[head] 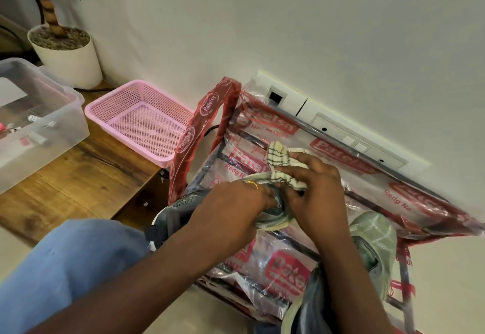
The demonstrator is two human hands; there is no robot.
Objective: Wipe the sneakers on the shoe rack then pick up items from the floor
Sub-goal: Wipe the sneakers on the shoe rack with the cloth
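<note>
A: Hands?
B: Both are occupied. A grey-green sneaker (273,219) is gripped by the left hand (236,207), fingers curled round it. A checked cloth (279,160) is pinched in the right hand (313,184) and pressed to that sneaker's far edge.
A: Where is the sneaker?
B: It is held at the shoe rack (338,157), over the middle of the plastic-wrapped top shelf, between the two hands. Whether the shelf is touched cannot be told, since the hands are in the way.
A: Progress?
B: Wiping is judged to be under way on this one shoe. A second, pale green sneaker (372,231) is seen on the right of the rack, near side, touched by neither hand. A dark shoe (170,218) is seen at the rack's left, partly hidden by the left arm. Whether those are cleaned already cannot be read.
A: Floor part?
B: It is judged not started. The cloth is in hand, little floor is shown, and no loose items can be made out on it. A pink basket (123,138) is seen on the wooden table (78,176) to the left, possibly meant for the pickups.
A: What is left?
B: Likely the other shoes, then the whole pickup.
</note>
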